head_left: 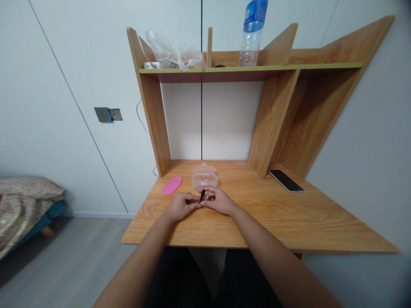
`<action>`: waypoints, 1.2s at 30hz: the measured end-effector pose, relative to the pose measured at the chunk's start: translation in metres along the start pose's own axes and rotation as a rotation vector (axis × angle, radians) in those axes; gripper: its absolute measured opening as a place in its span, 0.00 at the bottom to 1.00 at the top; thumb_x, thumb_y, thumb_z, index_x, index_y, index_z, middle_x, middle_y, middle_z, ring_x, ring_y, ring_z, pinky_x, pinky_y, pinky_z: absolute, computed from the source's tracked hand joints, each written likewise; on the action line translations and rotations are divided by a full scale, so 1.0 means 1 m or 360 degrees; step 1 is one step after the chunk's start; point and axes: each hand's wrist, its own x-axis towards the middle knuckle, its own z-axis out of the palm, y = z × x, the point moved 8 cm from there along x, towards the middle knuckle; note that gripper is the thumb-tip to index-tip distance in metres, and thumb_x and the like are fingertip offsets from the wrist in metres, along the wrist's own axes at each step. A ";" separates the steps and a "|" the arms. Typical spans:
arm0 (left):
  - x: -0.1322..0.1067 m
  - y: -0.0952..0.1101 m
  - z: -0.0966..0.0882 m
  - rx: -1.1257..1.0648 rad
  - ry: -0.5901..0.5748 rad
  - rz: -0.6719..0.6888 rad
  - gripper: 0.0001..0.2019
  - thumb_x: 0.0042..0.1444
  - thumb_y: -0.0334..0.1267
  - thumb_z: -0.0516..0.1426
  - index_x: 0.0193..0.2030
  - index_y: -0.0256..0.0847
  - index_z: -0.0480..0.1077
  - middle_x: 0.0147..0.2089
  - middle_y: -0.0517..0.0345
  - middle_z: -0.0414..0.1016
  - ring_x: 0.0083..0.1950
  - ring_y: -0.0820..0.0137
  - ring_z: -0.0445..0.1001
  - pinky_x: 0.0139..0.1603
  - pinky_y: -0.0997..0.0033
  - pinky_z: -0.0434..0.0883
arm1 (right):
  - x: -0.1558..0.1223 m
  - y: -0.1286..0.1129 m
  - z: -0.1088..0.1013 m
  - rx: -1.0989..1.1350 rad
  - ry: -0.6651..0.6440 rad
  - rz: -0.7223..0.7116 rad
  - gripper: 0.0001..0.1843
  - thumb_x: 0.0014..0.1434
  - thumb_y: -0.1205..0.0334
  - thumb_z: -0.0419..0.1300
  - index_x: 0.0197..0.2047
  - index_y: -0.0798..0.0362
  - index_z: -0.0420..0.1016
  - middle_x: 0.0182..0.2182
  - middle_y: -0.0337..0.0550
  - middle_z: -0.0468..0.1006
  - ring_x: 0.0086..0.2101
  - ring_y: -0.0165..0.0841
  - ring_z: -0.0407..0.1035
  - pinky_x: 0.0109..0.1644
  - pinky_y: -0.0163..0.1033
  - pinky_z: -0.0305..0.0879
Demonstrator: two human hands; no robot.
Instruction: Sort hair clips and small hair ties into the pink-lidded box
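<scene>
A small, slender black object point(202, 196) stands upright between my hands, low over the desk; its kind is too small to make out. My left hand point(183, 207) pinches it near the lower end with thumb and fingers. My right hand point(218, 200) has its fingers curled around the other side, also closed on it. Just beyond my fingers is a clear plastic box point(205, 181), its hinged lid point(204, 170) raised at the back. A pink oval piece point(172, 185), flat with a thin rim, lies left of the box.
On the wooden desk point(269, 218), a phone point(285, 180) lies at the right near the shelf upright. The upper shelf point(224, 75) carries a plastic bag point(180, 55) and a water bottle point(252, 36). A bed point(28, 205) stands at the far left.
</scene>
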 end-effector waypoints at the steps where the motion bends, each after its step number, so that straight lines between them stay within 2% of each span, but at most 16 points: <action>1: 0.000 0.001 0.000 0.0011 0.0009 0.0001 0.13 0.57 0.44 0.64 0.45 0.40 0.82 0.40 0.51 0.84 0.39 0.65 0.80 0.42 0.70 0.75 | 0.000 -0.001 0.001 0.0001 -0.0012 -0.0012 0.27 0.48 0.58 0.73 0.50 0.56 0.74 0.27 0.38 0.79 0.28 0.31 0.72 0.34 0.36 0.65; 5: 0.000 0.003 -0.003 0.0076 0.0072 -0.0001 0.13 0.57 0.43 0.63 0.44 0.38 0.82 0.38 0.50 0.84 0.36 0.66 0.79 0.38 0.71 0.74 | 0.000 -0.005 0.002 0.0006 -0.0023 -0.0056 0.21 0.48 0.58 0.73 0.44 0.55 0.77 0.34 0.42 0.81 0.33 0.33 0.74 0.39 0.38 0.68; 8: -0.001 0.004 -0.005 0.0131 0.0115 0.0002 0.12 0.57 0.42 0.62 0.43 0.37 0.82 0.35 0.52 0.83 0.33 0.67 0.77 0.35 0.73 0.72 | -0.001 -0.005 0.000 -0.0015 0.0014 -0.0080 0.19 0.50 0.57 0.72 0.44 0.55 0.78 0.35 0.42 0.81 0.34 0.33 0.74 0.39 0.38 0.69; 12: -0.001 0.005 -0.008 0.0206 0.0165 0.0014 0.12 0.58 0.40 0.61 0.43 0.36 0.81 0.32 0.53 0.81 0.30 0.71 0.74 0.31 0.75 0.68 | 0.000 -0.001 -0.007 -0.0040 0.0045 -0.0090 0.16 0.61 0.52 0.65 0.45 0.56 0.77 0.33 0.40 0.79 0.29 0.29 0.72 0.35 0.36 0.70; 15: 0.000 0.007 -0.011 0.0259 0.0201 0.0031 0.11 0.57 0.37 0.60 0.43 0.36 0.81 0.31 0.54 0.80 0.29 0.72 0.71 0.30 0.76 0.65 | 0.002 0.006 -0.011 -0.0057 0.0046 -0.0051 0.14 0.67 0.53 0.60 0.46 0.57 0.74 0.36 0.41 0.77 0.31 0.30 0.73 0.37 0.39 0.73; 19: 0.001 0.010 -0.015 0.0301 0.0236 0.0067 0.11 0.56 0.33 0.59 0.44 0.38 0.80 0.32 0.55 0.78 0.29 0.73 0.69 0.29 0.76 0.63 | 0.004 0.015 -0.012 -0.0058 0.0056 0.0005 0.14 0.68 0.56 0.60 0.51 0.56 0.72 0.44 0.45 0.77 0.39 0.34 0.74 0.42 0.43 0.75; 24: 0.001 0.011 -0.016 0.0323 0.0249 0.0095 0.11 0.55 0.30 0.59 0.43 0.39 0.80 0.32 0.56 0.77 0.30 0.73 0.69 0.31 0.76 0.63 | 0.004 0.020 -0.016 -0.0032 0.0110 0.0046 0.16 0.68 0.55 0.59 0.53 0.56 0.72 0.46 0.46 0.76 0.40 0.34 0.74 0.43 0.44 0.75; 29: 0.001 0.011 -0.016 0.0328 0.0246 0.0068 0.11 0.55 0.32 0.59 0.44 0.38 0.80 0.31 0.56 0.77 0.28 0.73 0.68 0.30 0.76 0.62 | 0.005 0.025 -0.018 -0.0008 0.0131 0.0087 0.17 0.68 0.55 0.60 0.55 0.56 0.71 0.49 0.47 0.75 0.44 0.37 0.74 0.47 0.47 0.74; 36: 0.000 0.016 -0.016 0.0293 0.0217 0.0021 0.15 0.58 0.43 0.61 0.47 0.37 0.80 0.31 0.54 0.80 0.27 0.72 0.68 0.28 0.75 0.62 | 0.008 0.028 -0.018 0.0060 0.0120 0.0062 0.17 0.67 0.56 0.60 0.56 0.55 0.70 0.51 0.48 0.74 0.45 0.38 0.74 0.48 0.48 0.74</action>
